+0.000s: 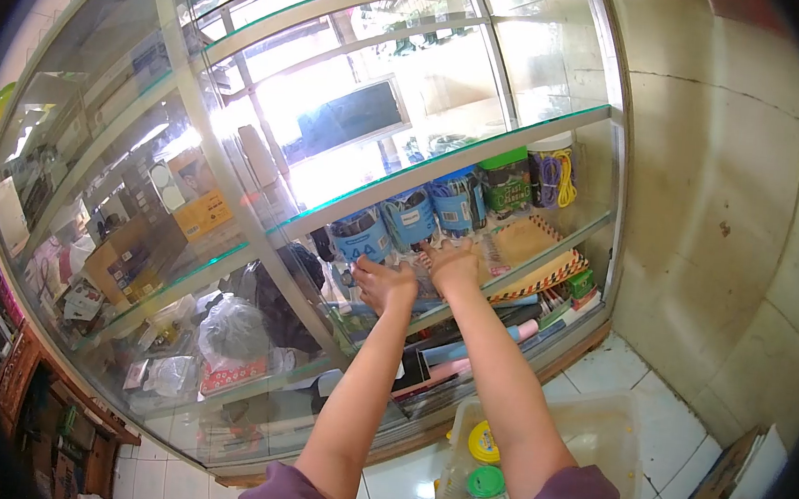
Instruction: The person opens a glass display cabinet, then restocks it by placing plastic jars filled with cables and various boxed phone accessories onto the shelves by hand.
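Both my arms reach into a glass display case. My left hand (384, 285) has its fingers spread in front of a blue-labelled jar (361, 235). Just to its right, my right hand (448, 265) is spread low in front of a second blue-labelled jar (408, 218); whether its fingertips touch the jar cannot be made out. A third blue jar (459, 203) stands beside it, then a green-lidded jar (506, 185) and a white-lidded jar (553, 175) with yellow and purple cords. Brown envelopes with striped edges (526, 247) lie right of my right hand.
A plastic tub (595, 443) on the tiled floor holds a yellow lid (485, 441) and a green lid (485, 482). Rolled items lie on the lower shelf. Boxes (126, 261) and a plastic bag (233, 332) sit behind glass at left. A wall (713, 199) stands at right.
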`<state>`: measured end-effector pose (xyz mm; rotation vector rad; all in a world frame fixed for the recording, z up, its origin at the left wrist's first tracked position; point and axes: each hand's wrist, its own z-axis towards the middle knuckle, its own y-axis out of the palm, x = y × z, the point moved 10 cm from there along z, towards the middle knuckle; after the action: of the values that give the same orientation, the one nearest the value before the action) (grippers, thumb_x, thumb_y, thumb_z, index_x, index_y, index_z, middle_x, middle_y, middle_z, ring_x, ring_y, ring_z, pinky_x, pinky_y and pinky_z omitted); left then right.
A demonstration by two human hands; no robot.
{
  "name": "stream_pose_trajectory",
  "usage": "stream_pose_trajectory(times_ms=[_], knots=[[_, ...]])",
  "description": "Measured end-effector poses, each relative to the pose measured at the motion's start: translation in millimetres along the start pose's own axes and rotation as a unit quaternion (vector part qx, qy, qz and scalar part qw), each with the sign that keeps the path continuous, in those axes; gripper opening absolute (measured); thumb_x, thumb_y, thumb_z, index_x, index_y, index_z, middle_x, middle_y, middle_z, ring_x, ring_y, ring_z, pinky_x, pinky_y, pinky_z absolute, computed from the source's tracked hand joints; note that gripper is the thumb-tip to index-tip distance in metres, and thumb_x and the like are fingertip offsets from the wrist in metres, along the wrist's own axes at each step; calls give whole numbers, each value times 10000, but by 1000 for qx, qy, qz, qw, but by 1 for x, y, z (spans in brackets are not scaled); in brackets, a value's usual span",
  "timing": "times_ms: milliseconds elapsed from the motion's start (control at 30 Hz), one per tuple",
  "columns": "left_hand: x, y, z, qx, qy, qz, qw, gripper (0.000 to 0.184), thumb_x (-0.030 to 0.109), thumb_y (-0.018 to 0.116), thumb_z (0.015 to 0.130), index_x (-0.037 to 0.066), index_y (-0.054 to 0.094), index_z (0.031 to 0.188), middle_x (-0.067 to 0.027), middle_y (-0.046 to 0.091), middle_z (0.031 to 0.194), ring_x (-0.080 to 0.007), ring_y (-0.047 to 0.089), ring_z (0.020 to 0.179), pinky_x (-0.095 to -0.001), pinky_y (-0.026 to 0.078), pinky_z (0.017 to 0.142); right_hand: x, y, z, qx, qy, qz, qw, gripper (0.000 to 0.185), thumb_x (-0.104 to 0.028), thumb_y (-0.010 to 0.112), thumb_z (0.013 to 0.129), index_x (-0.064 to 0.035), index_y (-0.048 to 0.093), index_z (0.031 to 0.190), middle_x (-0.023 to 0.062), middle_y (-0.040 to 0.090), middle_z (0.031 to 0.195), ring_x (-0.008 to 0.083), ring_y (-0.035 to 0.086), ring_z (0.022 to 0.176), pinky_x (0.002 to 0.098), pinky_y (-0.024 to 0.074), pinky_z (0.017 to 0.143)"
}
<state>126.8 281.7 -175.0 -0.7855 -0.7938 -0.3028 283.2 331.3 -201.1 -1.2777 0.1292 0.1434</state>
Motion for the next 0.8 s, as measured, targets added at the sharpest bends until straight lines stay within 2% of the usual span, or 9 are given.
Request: stream_pose_trajectory(times_ms=[100,300,400,500,567,633,700,767,800], knots=[[2,-2,0,33,21,16,999,768,269,682,770,7,282,1371,-230,340,1372,-395,341,1308,-502,283,1085,-2,-8,-3,65,-18,-33,997,643,-244,606,859,-308,393,1462,76,585,1253,324,480,1163,392,365,957],[3,-8,-3,22,-3,-5,1000,655,262,710,746,46,352,1249,-200,392,1198,-391,389,1206,-493,320,1034,1,-20,-18,108,-22,-8,994,651,-195,642,817,-241,427,1429,97,584,1231,325,517,1126,404,426,935],[1,-4,1,24,3,21,999,551,291,710,751,65,432,1170,-181,425,1184,-377,430,1171,-484,361,992,16,-34,-31,214,4,117,970,493,-189,637,798,-147,555,1283,126,606,1174,320,556,1080,447,439,935],[-3,-1,7,11,18,8,1000,380,328,702,756,56,569,985,-171,541,1072,-378,520,1059,-479,423,921,17,-35,-38,229,-6,102,968,313,-192,625,795,-78,630,1087,150,627,1094,328,572,1052,445,460,922],[4,17,5,-90,67,-38,993,298,338,679,762,46,624,777,-167,621,929,-388,579,935,-477,467,846,26,-29,-48,169,3,216,962,239,-189,598,824,-46,649,1009,156,642,1100,325,567,1092,440,455,942],[11,15,-12,-125,100,-33,987,272,302,652,769,34,636,723,-182,641,861,-400,591,893,-488,473,827,21,-37,-77,157,-42,202,966,279,-191,558,862,-58,621,1099,147,622,1164,329,552,1126,449,447,947],[23,21,-26,-101,269,25,957,242,275,634,782,38,646,736,-188,630,912,-402,580,930,-497,465,836,16,-38,-110,139,-88,183,969,323,-192,517,899,-69,594,1188,138,602,1228,334,536,1159,458,439,953],[22,15,-41,-149,270,44,950,234,259,641,795,27,640,827,-202,593,1057,-407,562,977,-502,447,862,21,-43,-148,197,-87,145,966,373,-216,507,922,-140,548,1285,93,546,1349,309,472,1274,486,389,1017],[23,2,-55,-145,278,15,949,254,253,645,802,23,620,906,-203,557,1122,-402,547,1018,-506,434,884,25,-43,-168,139,-68,160,975,438,-213,546,913,-204,500,1348,50,488,1424,284,417,1337,508,366,1041]])
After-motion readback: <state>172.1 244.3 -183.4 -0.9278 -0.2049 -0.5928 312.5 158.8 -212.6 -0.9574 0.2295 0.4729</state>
